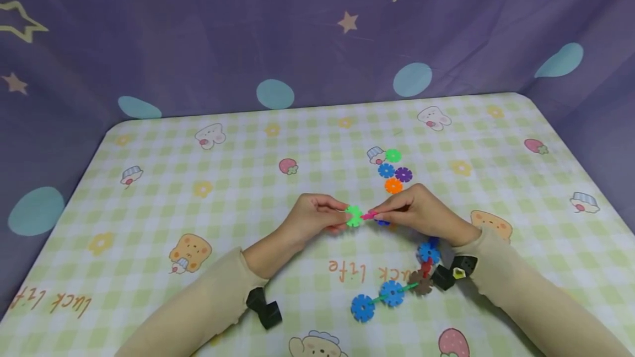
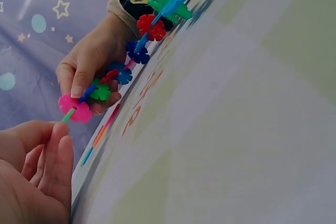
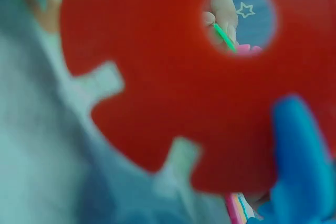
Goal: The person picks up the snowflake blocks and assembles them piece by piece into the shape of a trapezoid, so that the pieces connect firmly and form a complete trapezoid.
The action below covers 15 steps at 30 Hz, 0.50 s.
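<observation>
My left hand pinches a light green notched disc by its left edge. Facing it, my right hand holds a pink notched disc between thumb and fingers. In the left wrist view the green disc's edge meets the pink disc. That pink disc ends a chain of interlocked discs, with a red one farther along it, running below my right hand. The chain's other end, a blue disc, lies toward me. A red disc fills most of the right wrist view.
Beyond my right hand lie loose discs: green, blue, purple and orange. A checked cloth covers the table, and a purple curtain hangs behind it.
</observation>
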### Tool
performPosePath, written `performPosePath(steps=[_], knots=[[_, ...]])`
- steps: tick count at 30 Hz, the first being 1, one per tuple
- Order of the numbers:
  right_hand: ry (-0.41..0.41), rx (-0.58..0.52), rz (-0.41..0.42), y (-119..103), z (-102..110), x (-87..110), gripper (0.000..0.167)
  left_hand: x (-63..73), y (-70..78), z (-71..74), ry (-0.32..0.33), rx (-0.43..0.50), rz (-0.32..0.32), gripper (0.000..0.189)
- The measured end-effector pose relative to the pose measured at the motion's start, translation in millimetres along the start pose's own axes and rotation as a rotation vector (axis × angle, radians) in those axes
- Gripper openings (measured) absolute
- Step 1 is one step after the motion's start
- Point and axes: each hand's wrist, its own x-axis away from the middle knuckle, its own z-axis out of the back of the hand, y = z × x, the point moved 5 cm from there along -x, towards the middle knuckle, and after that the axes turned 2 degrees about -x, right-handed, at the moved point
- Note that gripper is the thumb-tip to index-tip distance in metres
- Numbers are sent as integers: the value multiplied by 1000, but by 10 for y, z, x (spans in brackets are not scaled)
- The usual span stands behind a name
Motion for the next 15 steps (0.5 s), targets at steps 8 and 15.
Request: performPosePath(steps=[8,15], knots=[[29,5,4,-6,14,13,12,-2,-2,-41,50,64,15,24],[44,-4,-46,11,11,10,12,-6,2,-70,103,92,17,22]])
